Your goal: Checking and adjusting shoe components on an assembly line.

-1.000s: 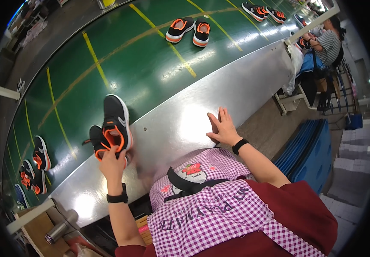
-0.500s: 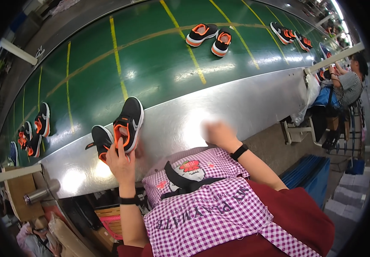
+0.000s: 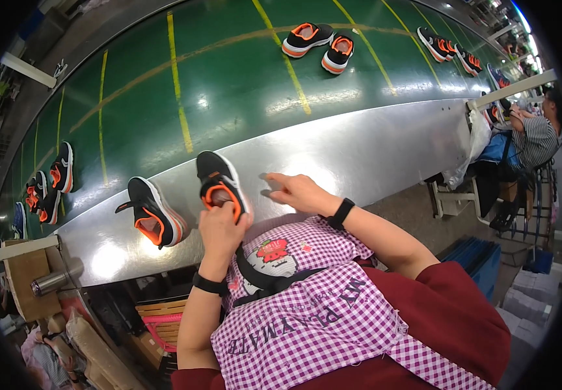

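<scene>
Here, the left hand [image 3: 221, 227] grips a shoe [image 3: 216, 181] over the ledge [image 3: 365, 140]

The left hand is clamped on the heel end of the black shoe, fingers at its orange-lined opening and thumb by the heel. The shoe's toe points away from the wearer, toward the ledge's far edge, where the green belt [image 3: 138, 120] begins; whether its sole touches the metal, I cannot tell. The right hand [image 3: 304, 194] hangs just beside it over the ledge, thumb and forefinger apart, with nothing seen between them.

A second shoe [image 3: 149, 211], same colours, lies on the ledge to the left of the held one, the two well apart, its toe at the far edge and its heel toward the near edge. Near the belt's far edge sits a pair of shoes [image 3: 308, 42]. More shoes [image 3: 62, 170] gather toward the belt's left end, and others [image 3: 432, 45] toward its right end. Beyond the ledge's right end, a co-worker [image 3: 538, 136] in a striped top sits by a blue bag [image 3: 493, 148]. A metal roller [image 3: 48, 283] juts out below the ledge's left corner. The wearer has a checked apron [image 3: 307, 325] and dark wristbands [image 3: 209, 284].
</scene>
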A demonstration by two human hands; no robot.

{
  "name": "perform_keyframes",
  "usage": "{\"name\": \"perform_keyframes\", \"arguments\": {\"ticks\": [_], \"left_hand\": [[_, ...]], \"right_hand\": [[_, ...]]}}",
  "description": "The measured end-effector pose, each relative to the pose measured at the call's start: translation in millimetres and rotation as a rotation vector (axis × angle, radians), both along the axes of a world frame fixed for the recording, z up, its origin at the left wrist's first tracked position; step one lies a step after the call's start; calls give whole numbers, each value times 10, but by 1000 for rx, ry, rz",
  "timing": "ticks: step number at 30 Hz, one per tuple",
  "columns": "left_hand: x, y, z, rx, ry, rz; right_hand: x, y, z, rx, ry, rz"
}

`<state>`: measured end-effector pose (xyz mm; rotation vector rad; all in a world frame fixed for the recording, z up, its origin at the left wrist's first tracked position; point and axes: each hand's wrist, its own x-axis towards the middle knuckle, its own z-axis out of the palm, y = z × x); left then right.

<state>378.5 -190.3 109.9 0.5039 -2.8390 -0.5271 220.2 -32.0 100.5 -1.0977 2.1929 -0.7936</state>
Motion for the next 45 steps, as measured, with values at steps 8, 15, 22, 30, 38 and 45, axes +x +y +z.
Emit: {"name": "perform_keyframes", "arguments": {"ticks": [8,15,22,30,38,45], "left_hand": [[-137,132,240,586,62,8],[-174,-415,255,1511,208,251],[-161,-306,87,131,295,-158],[-244,-91,92,92,241,-141],[-132,-137,-63,167,292,-185],[-108,-120,-53,22,330,-274]], "right_hand": [[81,-287,-102,-56,-120,184],[307,-515,-9,22,79,157],[394,-533,5,48,143,107],[386,-519,-13,41,203,112],[346,-416,-25,-98,-8,26],[216,-337,84,69,-179,111]]}}
